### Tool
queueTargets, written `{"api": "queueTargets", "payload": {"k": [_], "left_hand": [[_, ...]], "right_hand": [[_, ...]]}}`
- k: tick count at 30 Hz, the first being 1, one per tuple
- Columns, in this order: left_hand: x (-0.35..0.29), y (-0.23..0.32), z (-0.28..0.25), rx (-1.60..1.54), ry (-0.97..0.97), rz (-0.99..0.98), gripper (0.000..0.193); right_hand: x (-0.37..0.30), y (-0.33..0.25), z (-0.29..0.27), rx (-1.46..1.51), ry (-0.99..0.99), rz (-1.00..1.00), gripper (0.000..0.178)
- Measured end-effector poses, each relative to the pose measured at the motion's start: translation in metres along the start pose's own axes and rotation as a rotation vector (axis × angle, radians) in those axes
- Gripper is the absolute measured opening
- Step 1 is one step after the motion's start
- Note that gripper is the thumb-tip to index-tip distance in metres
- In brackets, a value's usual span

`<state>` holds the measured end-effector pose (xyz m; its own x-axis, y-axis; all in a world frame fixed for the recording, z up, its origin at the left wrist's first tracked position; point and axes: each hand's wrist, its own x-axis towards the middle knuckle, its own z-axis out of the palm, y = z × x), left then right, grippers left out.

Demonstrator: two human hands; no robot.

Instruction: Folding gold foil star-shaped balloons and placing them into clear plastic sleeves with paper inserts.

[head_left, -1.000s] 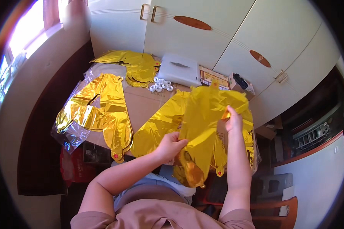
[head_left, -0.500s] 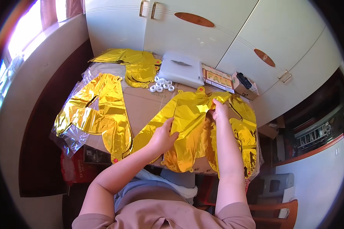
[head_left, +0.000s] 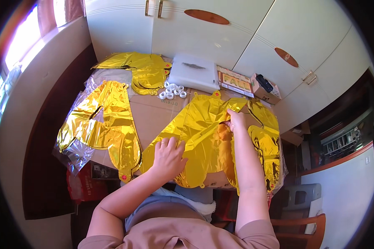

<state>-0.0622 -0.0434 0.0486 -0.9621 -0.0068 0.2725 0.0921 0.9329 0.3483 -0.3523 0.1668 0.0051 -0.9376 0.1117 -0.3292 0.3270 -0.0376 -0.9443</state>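
Dark print marks the brown cardboard; bigger lettering covers a box at the back. Crinkled, glossy gold foil lies right of centre on the cardboard. The right hand pinches its edge; the left hand, unclenched, spreads over its left side, apparently touching. White cabinets stand behind.

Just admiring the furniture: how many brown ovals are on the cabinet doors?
2: one brown oval at top centre, above the white case; a second oval farther right, near the metal handles. Both show fully, though more could lie out of view.
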Motion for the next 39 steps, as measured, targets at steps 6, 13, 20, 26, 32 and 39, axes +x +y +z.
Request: {"api": "queueTargets", "payload": {"k": [6, 13, 20, 26, 32, 39], "left_hand": [[-0.029, -0.006, 0.011, -0.052, -0.008, 0.073, 0.052], [-0.031, 0.006, 0.015, -0.062, -0.013, 0.080, 0.052], [-0.031, 0.007, 0.015, -0.066, 0.013, 0.074, 0.057], [-0.032, 0.006, 0.016, -0.044, 0.036, 0.090, 0.059], [-0.032, 0.006, 0.018, -0.033, 0.053, 0.085, 0.056], [-0.027, 0.008, 0.018, -0.051, 0.049, 0.095, 0.056]], "right_hand": [[-0.016, 0.003, -0.012, -0.007, -0.045, -0.005, 0.022], [-0.020, -0.003, -0.026, -0.008, -0.011, -0.038, 0.022], [-0.029, -0.010, -0.025, -0.075, -0.025, -0.038, 0.023], [-0.027, -0.002, -0.024, -0.093, 0.004, -0.045, 0.023], [-0.030, -0.004, -0.023, -0.056, -0.002, -0.053, 0.025], [-0.005, -0.012, -0.094, -0.577, 0.264, -0.390, 0.039]]}}
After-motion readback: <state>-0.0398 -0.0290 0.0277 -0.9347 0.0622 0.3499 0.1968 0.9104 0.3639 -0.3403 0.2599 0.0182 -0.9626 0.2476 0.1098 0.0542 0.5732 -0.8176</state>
